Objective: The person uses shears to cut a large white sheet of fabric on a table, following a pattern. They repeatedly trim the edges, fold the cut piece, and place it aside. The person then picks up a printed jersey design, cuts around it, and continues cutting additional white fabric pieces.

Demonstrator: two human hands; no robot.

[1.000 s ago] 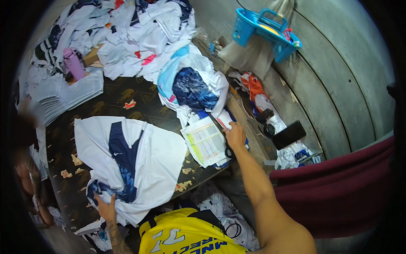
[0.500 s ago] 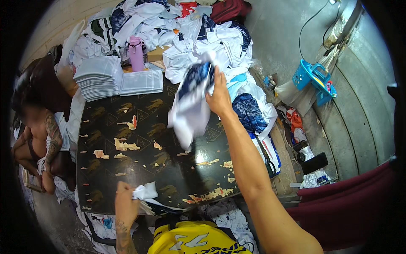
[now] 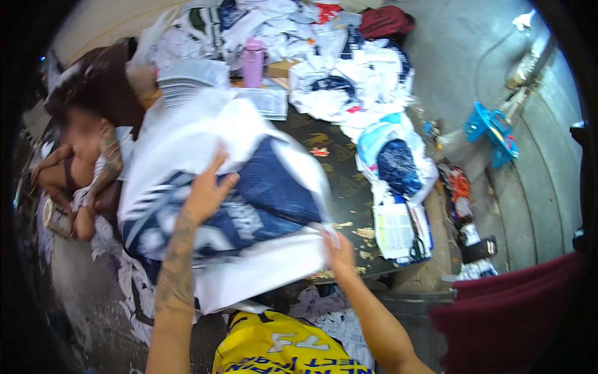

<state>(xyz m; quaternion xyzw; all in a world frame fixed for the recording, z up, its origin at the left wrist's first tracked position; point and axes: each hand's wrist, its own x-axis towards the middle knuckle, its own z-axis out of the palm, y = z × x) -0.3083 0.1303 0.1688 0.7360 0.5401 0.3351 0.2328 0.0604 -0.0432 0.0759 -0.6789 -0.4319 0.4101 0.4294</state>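
A white and navy printed shirt (image 3: 268, 181) billows across the left and middle of the dark table (image 3: 336, 146), its edges blurred by motion. Over the printed part lies my left hand (image 3: 208, 192), fingers spread, palm toward the cloth. At the shirt's near right corner my right hand (image 3: 340, 252) is closed on the white edge of the fabric. Much of the table top is hidden beneath the shirt.
A stack of packed flat bags (image 3: 193, 73) stands at the back left, near a pink bottle (image 3: 253, 63). Heaped white garments (image 3: 349, 75) cover the far side. Another person (image 3: 84, 149) sits at the left. A blue basket (image 3: 489, 131) hangs at right.
The shirt, bunched in my raised right hand before, is now spread over the table. My right hand came back toward me; my left moved forward onto the cloth. The view shifted.
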